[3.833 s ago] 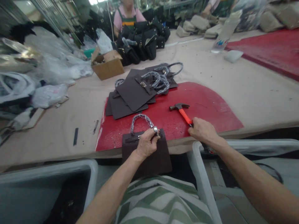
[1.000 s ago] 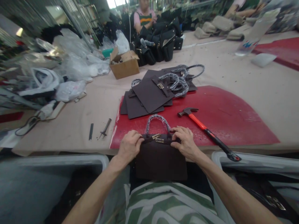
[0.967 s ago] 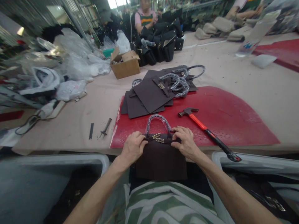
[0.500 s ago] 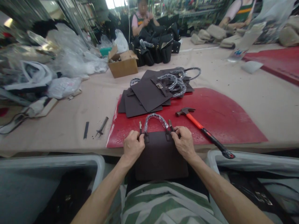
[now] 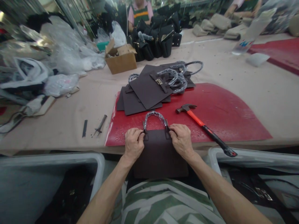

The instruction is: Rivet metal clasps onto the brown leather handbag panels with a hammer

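Observation:
A dark brown handbag panel [image 5: 161,160] lies across the table's front edge, its lower part over my lap. Its arched handle [image 5: 154,114] is wrapped in clear plastic and rests on the red mat [image 5: 221,109]. My left hand [image 5: 135,141] is closed at the left handle base, thumb and fingers pinching a small dark strap there. At the right base my right hand [image 5: 181,140] pinches the matching strap [image 5: 166,123], whose narrow tip stands against the handle. Fingers partly hide both straps. Right of the panel lies a claw hammer [image 5: 201,124] with an orange and black handle.
More brown panels [image 5: 149,87] with wrapped handles are stacked behind. Left lie a pronged punch [image 5: 101,125] and a dark flat strip [image 5: 84,128]. A cardboard box [image 5: 121,63] and black bags [image 5: 161,43] stand farther back. Bins [image 5: 101,165] flank me; co-workers sit across the table.
The strap tips, which leaned outward from the handle, now stand close against its sides. Both hands have shifted slightly at the handle bases. The camera view has moved a little.

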Tool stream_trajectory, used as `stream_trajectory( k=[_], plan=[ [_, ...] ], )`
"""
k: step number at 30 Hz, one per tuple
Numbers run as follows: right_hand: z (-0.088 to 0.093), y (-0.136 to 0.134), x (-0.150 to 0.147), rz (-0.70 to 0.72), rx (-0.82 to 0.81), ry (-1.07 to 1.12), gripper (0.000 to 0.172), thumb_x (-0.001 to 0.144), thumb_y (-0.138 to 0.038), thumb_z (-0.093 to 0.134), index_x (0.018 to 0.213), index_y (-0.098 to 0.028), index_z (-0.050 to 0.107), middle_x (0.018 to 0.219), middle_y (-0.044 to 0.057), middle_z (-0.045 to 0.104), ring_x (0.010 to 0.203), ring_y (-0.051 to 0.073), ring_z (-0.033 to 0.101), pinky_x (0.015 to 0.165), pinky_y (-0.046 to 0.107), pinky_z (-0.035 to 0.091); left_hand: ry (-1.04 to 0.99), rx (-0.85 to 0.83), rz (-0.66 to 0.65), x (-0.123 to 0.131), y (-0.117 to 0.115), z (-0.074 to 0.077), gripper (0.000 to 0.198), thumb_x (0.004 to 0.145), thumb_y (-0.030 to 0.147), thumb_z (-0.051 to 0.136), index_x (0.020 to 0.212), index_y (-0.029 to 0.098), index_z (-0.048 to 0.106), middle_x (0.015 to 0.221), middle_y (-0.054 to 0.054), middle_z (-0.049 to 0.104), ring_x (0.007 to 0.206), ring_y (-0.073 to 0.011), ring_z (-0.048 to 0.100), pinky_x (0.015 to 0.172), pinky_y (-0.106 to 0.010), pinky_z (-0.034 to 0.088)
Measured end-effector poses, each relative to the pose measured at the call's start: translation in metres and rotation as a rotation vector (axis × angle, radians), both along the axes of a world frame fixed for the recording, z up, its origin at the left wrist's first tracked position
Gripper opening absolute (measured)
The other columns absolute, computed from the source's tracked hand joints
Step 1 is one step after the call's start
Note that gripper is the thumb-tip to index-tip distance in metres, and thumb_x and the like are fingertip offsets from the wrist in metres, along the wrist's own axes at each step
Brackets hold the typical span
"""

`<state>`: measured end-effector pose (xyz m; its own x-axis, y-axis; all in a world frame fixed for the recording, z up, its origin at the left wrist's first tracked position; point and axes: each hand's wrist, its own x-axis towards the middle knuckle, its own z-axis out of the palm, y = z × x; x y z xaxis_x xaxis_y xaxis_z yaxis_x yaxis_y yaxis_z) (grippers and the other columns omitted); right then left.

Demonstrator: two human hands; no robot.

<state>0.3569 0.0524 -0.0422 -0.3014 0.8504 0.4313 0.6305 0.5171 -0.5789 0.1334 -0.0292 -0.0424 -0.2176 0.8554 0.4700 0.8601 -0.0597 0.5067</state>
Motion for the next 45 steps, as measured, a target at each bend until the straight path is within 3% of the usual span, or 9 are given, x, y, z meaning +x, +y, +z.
stream_trajectory(
  k=[10, 18, 20, 23, 27, 30, 38, 42, 45],
  plan=[
    [-0.002, 0.010, 0.003, 0.049, 0.180, -0.218, 0.037, 0.099, -0.027, 0.039, 0.125, -0.021, 0.064, 0.112, 0.011, 0.069, 0.100, 0.031, 0.059, 0.088, 0.049, 0.045, 0.071, -0.046, 0.103, 0.015, 0.001, 0.007, 0.008, 0.089, 0.012, 0.061, 0.091, 0.019, 0.065, 0.102, -0.008, 0.065, 0.096, -0.0247, 0.056, 0.085, -0.040, 0.046],
    [-0.003, 0.014, 0.009, 0.231, 0.317, -0.327, 0.059, 0.092, -0.066, 0.044, 0.122, -0.023, 0.070, 0.123, 0.018, 0.061, 0.108, 0.043, 0.059, 0.089, 0.064, 0.046, -0.090, -0.023, 0.058, 0.008, -0.002, 0.013, 0.008, 0.091, 0.014, 0.061, 0.094, 0.019, 0.066, 0.097, -0.006, 0.067, 0.095, -0.0224, 0.059, 0.087, -0.038, 0.048],
    [-0.004, 0.015, 0.010, 0.239, 0.298, -0.335, 0.058, 0.088, -0.068, 0.048, 0.121, -0.026, 0.072, 0.125, 0.019, 0.061, 0.111, 0.045, 0.058, 0.092, 0.067, 0.045, -0.142, 0.009, 0.057, -0.010, 0.002, 0.019, 0.010, 0.093, 0.014, 0.057, 0.093, 0.019, 0.066, 0.094, -0.006, 0.068, 0.093, -0.0214, 0.061, 0.086, -0.037, 0.049],
    [-0.005, 0.017, 0.010, 0.234, 0.269, -0.308, 0.054, 0.084, -0.068, 0.055, 0.120, -0.032, 0.071, 0.125, 0.020, 0.062, 0.109, 0.046, 0.059, 0.090, 0.066, 0.045, -0.144, 0.047, 0.201, -0.060, 0.012, 0.026, 0.014, 0.095, 0.016, 0.053, 0.096, 0.019, 0.067, 0.094, -0.007, 0.070, 0.092, -0.0211, 0.064, 0.085, -0.035, 0.051],
    [-0.008, 0.020, 0.009, 0.223, 0.254, -0.273, 0.054, 0.083, -0.071, 0.053, 0.119, -0.035, 0.070, 0.121, 0.017, 0.064, 0.103, 0.044, 0.061, 0.084, 0.065, 0.047, -0.029, -0.103, 0.455, -0.141, 0.018, 0.025, 0.018, 0.093, 0.016, 0.052, 0.095, 0.018, 0.070, 0.095, -0.009, 0.072, 0.093, -0.0220, 0.067, 0.087, -0.034, 0.051],
    [-0.015, 0.022, 0.009, 0.211, 0.256, -0.255, 0.057, 0.082, -0.073, 0.051, 0.121, -0.036, 0.070, 0.123, 0.017, 0.063, 0.104, 0.045, 0.060, 0.084, 0.065, 0.046, 0.029, -0.196, 0.535, -0.184, 0.009, 0.021, 0.018, 0.090, 0.017, 0.054, 0.091, 0.017, 0.072, 0.095, -0.010, 0.073, 0.093, -0.0228, 0.068, 0.086, -0.033, 0.051],
    [-0.014, 0.021, 0.007, 0.218, 0.192, -0.262, 0.055, 0.082, -0.071, 0.053, 0.120, -0.035, 0.071, 0.122, 0.017, 0.062, 0.109, 0.044, 0.058, 0.090, 0.064, 0.043, 0.060, -0.387, 0.752, -0.242, -0.008, 0.034, 0.018, 0.090, 0.025, 0.056, 0.088, 0.013, 0.069, 0.102, -0.017, 0.074, 0.096, -0.0247, 0.070, 0.082, -0.032, 0.051],
    [0.002, 0.012, 0.007, 0.236, 0.163, -0.364, 0.058, 0.088, -0.070, 0.051, 0.121, -0.027, 0.072, 0.128, 0.018, 0.057, 0.115, 0.040, 0.055, 0.095, 0.063, 0.043, -0.019, -0.681, 0.765, -0.269, -0.008, 0.045, 0.031, 0.074, 0.034, 0.075, 0.059, 0.015, 0.056, 0.062, -0.012, 0.066, 0.066, -0.0257, 0.068, 0.063, -0.032, 0.049],
    [0.008, 0.005, 0.006, 0.246, 0.102, -0.388, 0.063, 0.086, -0.072, 0.057, 0.126, -0.026, 0.069, 0.132, 0.017, 0.054, 0.120, 0.038, 0.051, 0.100, 0.061, 0.041, -0.068, -0.853, 0.751, -0.290, -0.004, 0.037, 0.033, 0.070, 0.028, 0.075, 0.050, 0.021, 0.049, 0.039, -0.003, 0.049, 0.043, -0.0259, 0.056, 0.051, -0.037, 0.047]
  ],
)
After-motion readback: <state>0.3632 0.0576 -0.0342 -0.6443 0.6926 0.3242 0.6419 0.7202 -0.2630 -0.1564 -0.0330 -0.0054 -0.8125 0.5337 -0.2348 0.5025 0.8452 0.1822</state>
